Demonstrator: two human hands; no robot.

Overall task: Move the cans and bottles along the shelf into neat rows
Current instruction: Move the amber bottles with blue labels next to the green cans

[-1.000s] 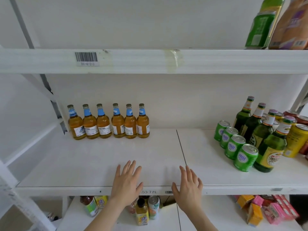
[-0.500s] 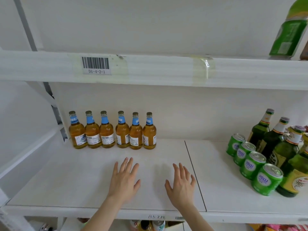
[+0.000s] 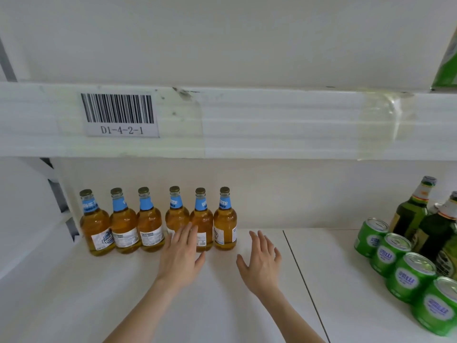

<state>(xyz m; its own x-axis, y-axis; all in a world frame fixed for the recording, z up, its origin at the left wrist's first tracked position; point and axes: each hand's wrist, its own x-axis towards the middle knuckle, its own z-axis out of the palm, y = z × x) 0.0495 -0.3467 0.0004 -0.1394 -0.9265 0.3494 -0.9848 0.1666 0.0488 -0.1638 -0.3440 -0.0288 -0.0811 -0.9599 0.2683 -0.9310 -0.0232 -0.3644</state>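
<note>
Several amber bottles with blue neck labels [image 3: 150, 224] stand in a row at the back left of the white shelf [image 3: 99, 293]. My left hand [image 3: 181, 256] is open with fingers spread, its fingertips in front of the lower parts of two bottles right of the row's middle; whether it touches them I cannot tell. My right hand [image 3: 262, 262] is open too, just right of the last amber bottle [image 3: 225, 219] and holding nothing. At the right edge, green cans [image 3: 393, 253] run in a diagonal line beside dark green bottles [image 3: 410, 214].
The upper shelf's front rail [image 3: 247, 120] carries a barcode label [image 3: 120, 115] and hangs low over the bottles. A green package [image 3: 447, 63] sits on that upper shelf at far right. A seam [image 3: 301, 276] divides the shelf boards.
Both hands have reached forward from the shelf's front edge to the amber bottles at the back. The view has moved closer and to the left, so the green cans now sit at the right edge.
</note>
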